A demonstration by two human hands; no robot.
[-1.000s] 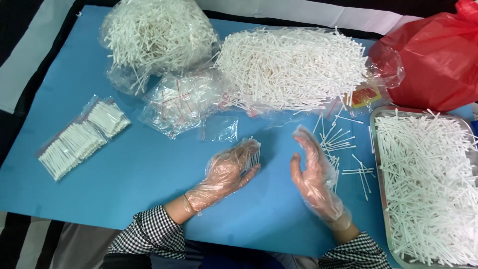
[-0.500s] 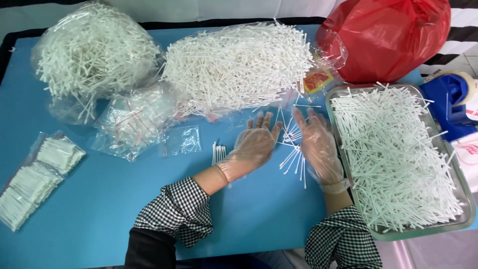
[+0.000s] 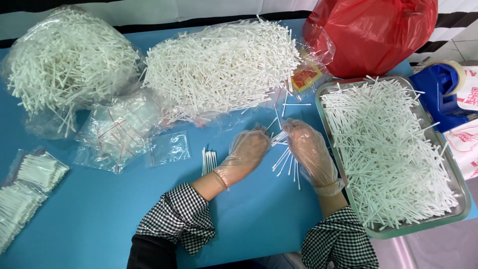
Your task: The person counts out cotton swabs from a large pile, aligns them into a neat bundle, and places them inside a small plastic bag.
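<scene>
Both my hands wear clear plastic gloves over a blue table [image 3: 99, 219]. My left hand [image 3: 245, 152] and my right hand [image 3: 308, 149] are cupped close together over a scatter of loose white cotton swabs [image 3: 286, 162], fingers curled and touching them. Whether either hand grips any swabs is hidden by the gloves. A small neat bundle of swabs [image 3: 209, 160] lies just left of my left hand. A large loose heap of swabs [image 3: 224, 65] sits behind my hands.
A metal tray [image 3: 460, 192] full of swabs is at the right. A bag of swabs [image 3: 64, 60] and empty small clear bags [image 3: 122, 132] lie at left, filled packets [image 3: 30, 179] at far left. Red plastic bag [image 3: 373, 32] and blue tape dispenser [image 3: 440, 92] behind.
The view has shifted so the table sits further left in frame. My hands went from spread flat and apart to curled and drawn together over the loose swabs.
</scene>
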